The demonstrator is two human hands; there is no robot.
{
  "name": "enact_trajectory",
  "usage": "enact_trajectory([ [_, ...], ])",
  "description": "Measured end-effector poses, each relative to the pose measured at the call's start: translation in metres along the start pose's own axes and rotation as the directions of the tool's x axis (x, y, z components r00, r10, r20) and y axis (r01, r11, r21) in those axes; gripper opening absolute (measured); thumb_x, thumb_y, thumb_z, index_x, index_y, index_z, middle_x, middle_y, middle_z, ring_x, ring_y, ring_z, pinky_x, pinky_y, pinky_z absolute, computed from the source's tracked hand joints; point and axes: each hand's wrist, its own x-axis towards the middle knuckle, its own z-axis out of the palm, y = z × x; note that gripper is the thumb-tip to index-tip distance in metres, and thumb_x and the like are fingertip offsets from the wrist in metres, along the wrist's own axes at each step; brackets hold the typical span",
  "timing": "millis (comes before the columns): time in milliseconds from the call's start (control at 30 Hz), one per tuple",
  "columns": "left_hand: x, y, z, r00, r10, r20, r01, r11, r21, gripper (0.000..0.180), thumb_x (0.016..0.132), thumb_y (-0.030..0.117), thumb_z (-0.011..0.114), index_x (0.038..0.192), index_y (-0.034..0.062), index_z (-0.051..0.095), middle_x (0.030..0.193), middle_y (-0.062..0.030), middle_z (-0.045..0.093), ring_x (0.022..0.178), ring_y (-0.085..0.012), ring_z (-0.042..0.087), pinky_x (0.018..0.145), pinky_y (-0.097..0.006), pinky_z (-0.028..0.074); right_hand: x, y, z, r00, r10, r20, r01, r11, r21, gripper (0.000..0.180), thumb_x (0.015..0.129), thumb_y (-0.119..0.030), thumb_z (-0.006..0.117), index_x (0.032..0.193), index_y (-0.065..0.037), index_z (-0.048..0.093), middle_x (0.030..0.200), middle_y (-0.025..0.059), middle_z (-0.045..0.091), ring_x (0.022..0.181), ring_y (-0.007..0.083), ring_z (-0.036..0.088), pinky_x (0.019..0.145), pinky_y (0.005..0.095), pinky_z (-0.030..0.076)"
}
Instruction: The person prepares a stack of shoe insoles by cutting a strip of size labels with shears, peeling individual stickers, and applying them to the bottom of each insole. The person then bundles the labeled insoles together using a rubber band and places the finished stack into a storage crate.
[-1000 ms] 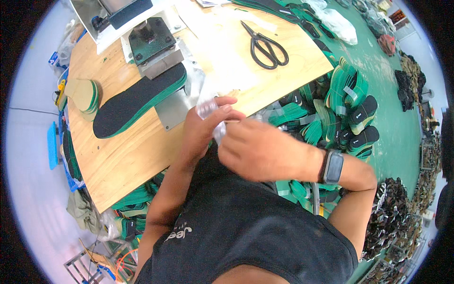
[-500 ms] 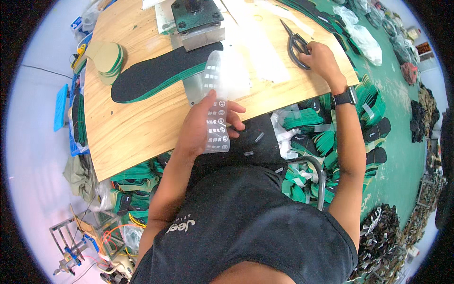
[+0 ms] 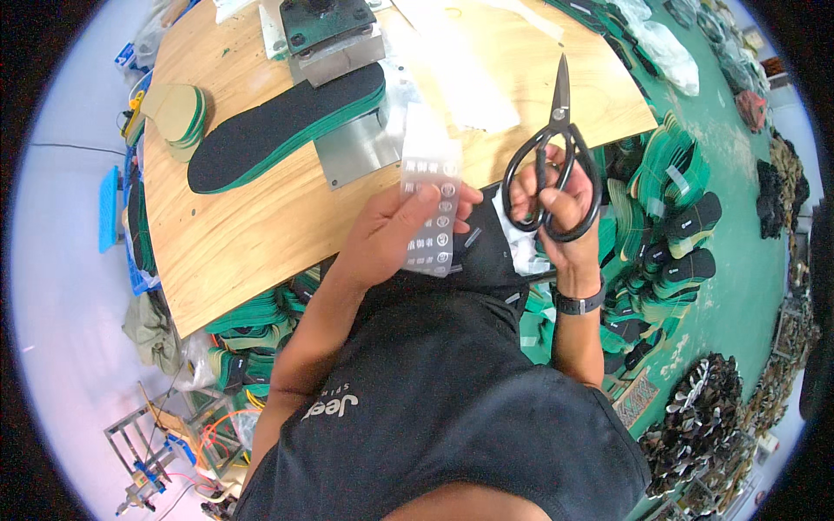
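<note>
My left hand (image 3: 391, 227) pinches a strip of translucent film (image 3: 430, 227) with rows of white print, thumb on top and fingers behind. The strip hangs at the table's front edge, its upper end lost in glare. In my right hand (image 3: 560, 204) is a pair of black-handled scissors (image 3: 560, 122), fingers through the loops. Their blades point away from me and look closed together. Beyond my left hand, a stack of black-topped green insoles (image 3: 282, 130) lies partly over a metal plate (image 3: 352, 154).
The wooden table (image 3: 234, 252) carries a dark metal press block (image 3: 334, 43) at its far side and a pile of beige insole pieces (image 3: 178, 113) at left. Bundled green insoles (image 3: 665, 174) heap on the floor at right. A pile of dark scraps (image 3: 699, 425) lies nearer.
My right hand has lifted the scissors off the table and brought them toward me, upright beside the film. My left hand has shifted slightly right with the strip.
</note>
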Motion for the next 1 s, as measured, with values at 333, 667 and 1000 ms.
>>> enact_trajectory([
  [333, -0.034, -0.013, -0.024, 0.976, 0.075, -0.206, -0.101, 0.988, -0.114, 0.022, 0.093, 0.009, 0.053, 0.109, -0.0026, 0.059, 0.088, -0.0100, 0.066, 0.080, -0.0150, 0.064, 0.073, -0.027, 0.052, -0.037, 0.022, 0.034, 0.984, 0.157, 0.084, -0.156, 0.988, -0.014, 0.094, 0.066, -0.028, 0.085, 0.137, -0.001, 0.030, 0.067, 0.0023, 0.048, 0.047, 0.0113, 0.049, 0.039, 0.0207, 0.036],
  [667, -0.052, -0.013, -0.027, 0.995, 0.021, -0.101, -0.013, 0.996, 0.088, 0.020, 0.088, 0.007, 0.056, 0.101, -0.0034, 0.066, 0.095, -0.0071, 0.067, 0.083, -0.0119, 0.061, 0.075, -0.026, 0.049, -0.009, 0.042, 0.086, 0.990, 0.088, -0.106, -0.100, 0.988, -0.114, 0.049, 0.082, -0.001, 0.064, 0.125, 0.000, 0.040, 0.082, 0.0122, 0.061, 0.052, 0.0108, 0.052, 0.041, 0.0202, 0.038],
  [1000, -0.043, -0.008, -0.010, 0.964, 0.148, -0.221, -0.088, 0.962, 0.257, 0.018, 0.089, 0.012, 0.060, 0.097, -0.0032, 0.063, 0.084, -0.0038, 0.066, 0.077, -0.0058, 0.056, 0.068, -0.022, 0.046, -0.014, 0.054, 0.097, 0.981, -0.103, -0.164, 0.066, 0.974, -0.219, 0.048, 0.082, 0.003, 0.065, 0.124, -0.003, 0.041, 0.084, 0.0045, 0.060, 0.059, 0.0044, 0.052, 0.048, 0.0160, 0.039],
])
